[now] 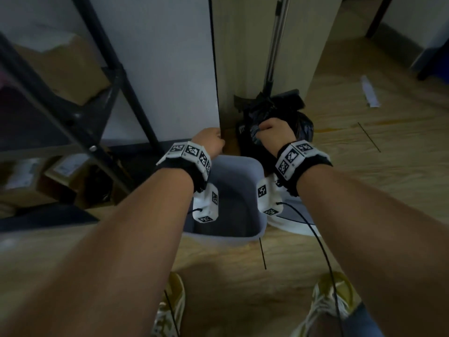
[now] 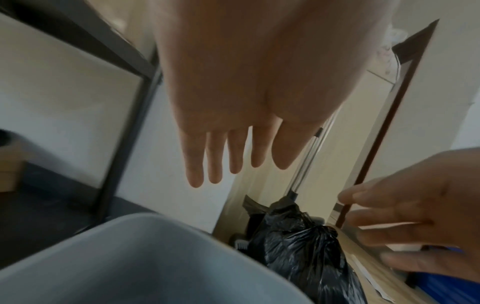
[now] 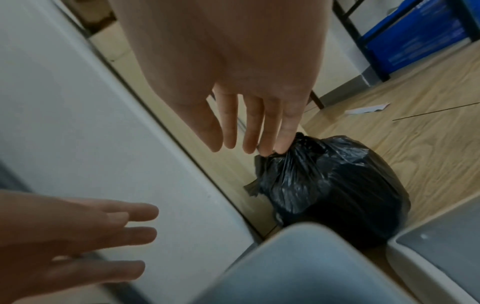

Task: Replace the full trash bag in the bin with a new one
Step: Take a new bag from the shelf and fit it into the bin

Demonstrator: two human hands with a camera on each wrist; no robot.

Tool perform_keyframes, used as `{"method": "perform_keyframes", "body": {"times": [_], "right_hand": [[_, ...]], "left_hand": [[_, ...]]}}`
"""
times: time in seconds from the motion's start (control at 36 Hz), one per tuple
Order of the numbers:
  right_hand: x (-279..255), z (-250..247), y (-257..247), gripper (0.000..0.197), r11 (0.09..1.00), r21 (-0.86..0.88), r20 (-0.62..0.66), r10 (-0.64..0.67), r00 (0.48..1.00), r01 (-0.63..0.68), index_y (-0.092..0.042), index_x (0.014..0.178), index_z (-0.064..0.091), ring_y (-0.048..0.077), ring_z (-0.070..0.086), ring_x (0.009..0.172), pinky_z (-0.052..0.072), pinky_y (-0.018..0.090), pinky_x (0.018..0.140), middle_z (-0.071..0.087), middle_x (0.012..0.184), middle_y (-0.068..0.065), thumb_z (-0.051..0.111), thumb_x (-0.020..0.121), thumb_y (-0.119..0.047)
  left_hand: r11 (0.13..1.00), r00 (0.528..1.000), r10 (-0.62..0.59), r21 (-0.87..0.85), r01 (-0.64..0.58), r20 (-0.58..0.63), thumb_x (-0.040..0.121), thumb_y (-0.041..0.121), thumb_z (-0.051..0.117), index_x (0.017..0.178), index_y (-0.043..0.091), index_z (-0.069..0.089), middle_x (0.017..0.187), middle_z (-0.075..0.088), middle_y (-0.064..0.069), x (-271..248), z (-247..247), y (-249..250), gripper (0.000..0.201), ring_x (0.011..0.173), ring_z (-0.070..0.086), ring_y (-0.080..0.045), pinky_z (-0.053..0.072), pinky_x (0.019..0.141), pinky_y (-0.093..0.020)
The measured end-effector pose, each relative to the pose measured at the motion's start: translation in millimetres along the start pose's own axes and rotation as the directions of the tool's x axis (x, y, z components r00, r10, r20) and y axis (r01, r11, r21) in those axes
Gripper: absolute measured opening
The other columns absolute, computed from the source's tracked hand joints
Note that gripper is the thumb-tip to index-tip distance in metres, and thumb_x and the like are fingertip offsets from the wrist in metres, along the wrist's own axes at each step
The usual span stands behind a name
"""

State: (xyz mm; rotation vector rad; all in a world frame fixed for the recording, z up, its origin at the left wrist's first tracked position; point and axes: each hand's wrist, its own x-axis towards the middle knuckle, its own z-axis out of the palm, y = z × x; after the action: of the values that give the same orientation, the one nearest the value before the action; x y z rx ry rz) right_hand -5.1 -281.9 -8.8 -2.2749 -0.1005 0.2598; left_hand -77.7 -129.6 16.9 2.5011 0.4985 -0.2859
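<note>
A grey plastic bin (image 1: 243, 235) stands open on the wooden floor below my wrists, with no liner visible in it; its rim also shows in the wrist views (image 2: 155, 257) (image 3: 298, 267). Just beyond it a tied, full black trash bag (image 1: 301, 127) (image 2: 298, 246) (image 3: 337, 185) sits on the floor against the cabinet. My right hand (image 1: 272, 130) (image 3: 246, 133) hovers over the bag, fingers straight, fingertips touching its knotted neck. My left hand (image 1: 211, 139) (image 2: 228, 170) is above the bin's far edge, fingers extended, holding nothing.
A white cabinet panel (image 1: 170, 69) rises behind the bin. A metal broom handle (image 1: 274, 45) leans behind the bag. A black shelf rack (image 1: 97, 93) with cardboard boxes stands at left. A white bin lid (image 1: 291, 222) lies at right. A paper scrap (image 1: 369, 91) lies on the floor.
</note>
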Motion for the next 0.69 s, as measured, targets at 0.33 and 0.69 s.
{"method": "perform_keyframes", "body": {"times": [0.33, 0.69], "right_hand": [[-90, 52, -17, 0.028, 0.99, -0.047, 0.045, -0.132, 0.99, 0.134, -0.02, 0.107, 0.067, 0.023, 0.059, 0.113, 0.043, 0.024, 0.093, 0.065, 0.119, 0.002, 0.051, 0.086, -0.012], [-144, 138, -56, 0.028, 0.965, -0.086, 0.254, -0.218, 0.942, 0.246, -0.022, 0.112, 0.063, 0.022, 0.06, 0.108, 0.047, 0.03, 0.089, 0.064, 0.117, 0.004, 0.049, 0.089, -0.011]], "left_hand": [[0.993, 0.993, -0.108, -0.048, 0.105, -0.048, 0.098, 0.017, 0.046, 0.137, 0.0, 0.049, 0.142, 0.049, -0.018, -80, 15, -81, 0.043, 0.132, 0.047, -0.03, 0.035, 0.111, -0.037], [0.935, 0.934, -0.299, -0.254, 0.247, -0.195, 0.097, 0.031, 0.05, 0.138, 0.014, 0.051, 0.141, 0.051, -0.01, -113, -17, -186, 0.044, 0.129, 0.048, -0.027, 0.036, 0.107, -0.032]]}}
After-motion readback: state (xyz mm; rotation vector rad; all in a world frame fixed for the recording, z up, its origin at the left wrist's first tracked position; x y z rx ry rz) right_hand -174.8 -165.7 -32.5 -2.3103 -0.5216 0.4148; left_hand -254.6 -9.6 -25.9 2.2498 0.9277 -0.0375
